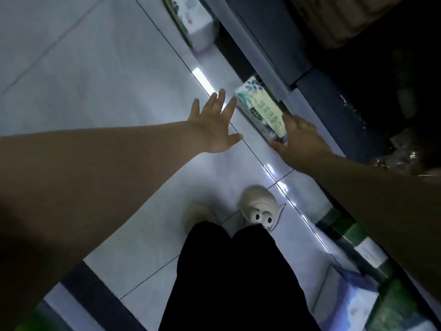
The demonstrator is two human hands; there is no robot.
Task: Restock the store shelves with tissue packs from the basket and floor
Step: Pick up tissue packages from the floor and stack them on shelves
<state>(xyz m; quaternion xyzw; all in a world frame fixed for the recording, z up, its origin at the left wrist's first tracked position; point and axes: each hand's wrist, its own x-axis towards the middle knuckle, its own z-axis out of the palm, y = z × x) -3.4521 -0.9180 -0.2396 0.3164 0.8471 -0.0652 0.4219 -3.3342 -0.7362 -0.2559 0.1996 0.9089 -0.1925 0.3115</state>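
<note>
Tissue pack [261, 108] btwn hands: R [301, 137] grips end, L [214, 123] spread beside.

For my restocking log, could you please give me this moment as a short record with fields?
setting: tiled floor beside a dark shelf base
target: tissue pack lying along the shelf base
hands: right hand grips the pack's near end; left hand open, fingers spread, by its far corner, contact unclear
other stock: second tissue pack farther along the base
</note>
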